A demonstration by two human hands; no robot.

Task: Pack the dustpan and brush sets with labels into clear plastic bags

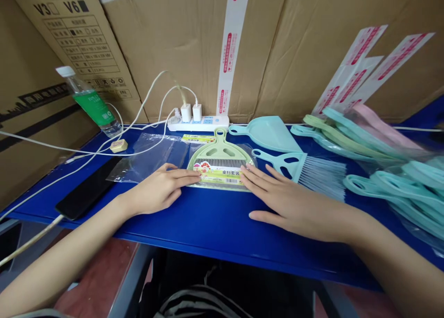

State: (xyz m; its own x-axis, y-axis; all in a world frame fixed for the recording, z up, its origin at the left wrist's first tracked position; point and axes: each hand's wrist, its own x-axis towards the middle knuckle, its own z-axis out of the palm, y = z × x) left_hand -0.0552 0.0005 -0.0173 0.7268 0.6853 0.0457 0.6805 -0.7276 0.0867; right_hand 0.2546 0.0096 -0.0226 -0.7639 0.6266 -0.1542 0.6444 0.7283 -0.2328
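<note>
A green dustpan and brush set (pixel 222 151) lies flat in a clear bag on the blue table, handle pointing away from me. Across its lower part runs a yellow-and-white label (pixel 222 174) with a red mushroom picture. My left hand (pixel 163 188) touches the label's left end, fingers stretched out. At its right end rests my right hand (pixel 277 193), palm down with the fingers spread. Just beyond that hand lie a loose blue dustpan (pixel 272 133) and a blue brush (pixel 321 172) with pale bristles.
Bagged dustpan sets (pixel 391 193) pile up at the right. Left are a clear plastic bag (pixel 152 154), a phone (pixel 88 188), a small yellow block (pixel 118 145) and a water bottle (pixel 92 103). White cables run to a power strip (pixel 197 123) before cardboard boxes (pixel 194 40).
</note>
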